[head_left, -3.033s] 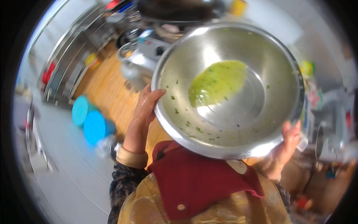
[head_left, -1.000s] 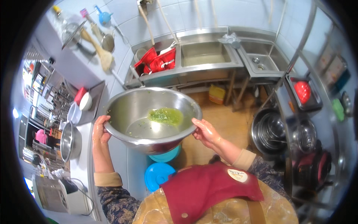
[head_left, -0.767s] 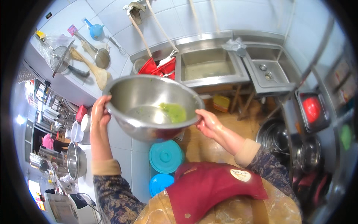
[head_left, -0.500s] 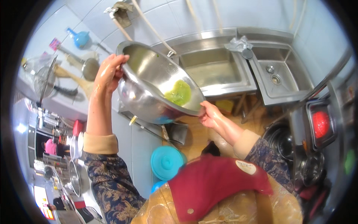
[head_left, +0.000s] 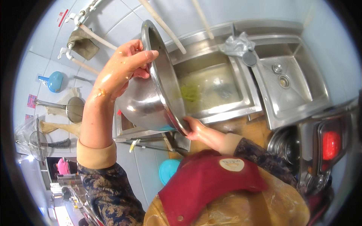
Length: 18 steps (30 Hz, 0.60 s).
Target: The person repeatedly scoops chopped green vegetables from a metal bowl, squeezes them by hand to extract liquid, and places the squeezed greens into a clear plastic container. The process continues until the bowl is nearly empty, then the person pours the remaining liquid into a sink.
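A large stainless steel basin (head_left: 145, 107) is tipped steeply on its side, its mouth facing right toward a steel sink (head_left: 249, 102) that holds water. My left hand (head_left: 126, 67) grips the upper rim, thumb over the edge; the wrist is wet with small bits on it. Lower down, my right hand (head_left: 196, 129) clasps the near end of the rim. Green leafy matter (head_left: 190, 92) lies in the cloudy water beside the basin's mouth. Most of the basin's inside is hidden by its own wall.
A second sink (head_left: 298, 84) with a drain stands at the right. A clear plastic bag (head_left: 238, 45) lies on the ledge between the sinks. Ladles, a strainer (head_left: 75, 109) and a blue scoop (head_left: 55, 81) hang on the left wall. Black pans (head_left: 284, 145) sit at the lower right.
The basin has been tilted further to the right, toward the sink. The green matter seen inside it before is now in the sink water. My left hand has risen and my right hand lowered.
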Tool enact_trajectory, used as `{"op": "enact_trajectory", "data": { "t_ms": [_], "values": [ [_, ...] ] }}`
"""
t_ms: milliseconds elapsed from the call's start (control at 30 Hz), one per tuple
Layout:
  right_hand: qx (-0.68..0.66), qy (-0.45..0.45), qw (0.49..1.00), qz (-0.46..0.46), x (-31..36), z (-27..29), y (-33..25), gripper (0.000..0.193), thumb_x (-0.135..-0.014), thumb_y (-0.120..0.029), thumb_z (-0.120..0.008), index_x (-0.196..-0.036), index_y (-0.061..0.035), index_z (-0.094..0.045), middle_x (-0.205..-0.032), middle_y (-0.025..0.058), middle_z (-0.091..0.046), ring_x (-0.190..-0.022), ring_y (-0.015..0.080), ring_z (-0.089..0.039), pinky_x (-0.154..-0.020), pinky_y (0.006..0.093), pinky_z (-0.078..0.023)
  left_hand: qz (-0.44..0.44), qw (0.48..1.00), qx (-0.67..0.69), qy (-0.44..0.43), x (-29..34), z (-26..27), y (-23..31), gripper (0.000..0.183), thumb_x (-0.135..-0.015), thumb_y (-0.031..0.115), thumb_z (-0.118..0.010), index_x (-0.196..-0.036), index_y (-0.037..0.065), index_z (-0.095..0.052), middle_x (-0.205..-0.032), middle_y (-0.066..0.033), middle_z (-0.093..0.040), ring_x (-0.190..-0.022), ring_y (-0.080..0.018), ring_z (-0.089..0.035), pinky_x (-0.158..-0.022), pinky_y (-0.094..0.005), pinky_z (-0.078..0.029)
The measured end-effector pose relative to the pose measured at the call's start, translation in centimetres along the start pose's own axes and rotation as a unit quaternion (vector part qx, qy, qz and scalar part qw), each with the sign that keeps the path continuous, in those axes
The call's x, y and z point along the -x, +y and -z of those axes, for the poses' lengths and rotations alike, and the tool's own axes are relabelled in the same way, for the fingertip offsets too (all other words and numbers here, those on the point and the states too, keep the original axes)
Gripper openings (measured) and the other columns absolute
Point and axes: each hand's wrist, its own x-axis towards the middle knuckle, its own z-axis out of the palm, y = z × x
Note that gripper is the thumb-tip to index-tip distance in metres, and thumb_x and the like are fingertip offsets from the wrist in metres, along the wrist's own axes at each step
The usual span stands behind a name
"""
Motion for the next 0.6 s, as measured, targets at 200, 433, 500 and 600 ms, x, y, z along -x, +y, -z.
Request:
{"op": "enact_trajectory", "data": {
  "t_ms": [200, 433, 500, 600],
  "values": [
    [0.027, -0.115, 0.983, -0.138, -1.4, 0.6, -3.0, 0.021, -0.089, -0.021, -0.052, -0.075, -0.0066, -0.058, -0.065, 0.0051, -0.062, -0.056, 0.018, -0.062, -0.047, 0.0284, -0.052, 0.06, 0.998, 0.001, 0.016, -3.3, -0.6, 1.8, 0.025, -0.079, 0.023, -0.067, -0.081, 0.005, -0.05, -0.07, -0.0007, -0.05, -0.06, -0.0072, -0.05, -0.057, -0.0191, -0.041],
    [0.049, -0.052, 0.984, -0.162, -1.3, 0.4, -4.2, 0.021, -0.092, -0.02, -0.048, -0.086, -0.0028, -0.059, -0.077, 0.01, -0.066, -0.064, 0.02, -0.065, -0.052, 0.029, -0.055, 0.112, 0.992, 0.027, 0.046, -4.4, -0.5, 1.6, 0.024, -0.08, 0.021, -0.066, -0.081, 0.003, -0.05, -0.071, -0.0021, -0.052, -0.062, -0.009, -0.053, -0.058, -0.0194, -0.044],
    [0.046, -0.058, 0.984, -0.164, -1.6, 0.7, -4.3, 0.023, -0.093, -0.02, -0.046, -0.095, 0.0002, -0.058, -0.086, 0.0127, -0.066, -0.071, 0.0218, -0.066, -0.06, 0.0313, -0.057, 0.116, 0.992, 0.025, 0.052, -4.5, -0.7, 1.8, 0.024, -0.08, 0.021, -0.066, -0.082, 0.003, -0.05, -0.071, -0.002, -0.052, -0.061, -0.0089, -0.053, -0.058, -0.0194, -0.044],
    [0.029, -0.11, 0.976, -0.186, -3.1, 2.1, -3.8, 0.029, -0.094, -0.02, -0.044, -0.106, 0.0035, -0.054, -0.098, 0.0157, -0.064, -0.083, 0.0244, -0.067, -0.073, 0.0345, -0.057, 0.128, 0.99, 0.022, 0.061, -4.3, -0.9, 2.1, 0.024, -0.08, 0.02, -0.065, -0.083, 0.003, -0.05, -0.072, -0.0018, -0.052, -0.061, -0.0084, -0.053, -0.058, -0.0193, -0.044]
  ]
}}
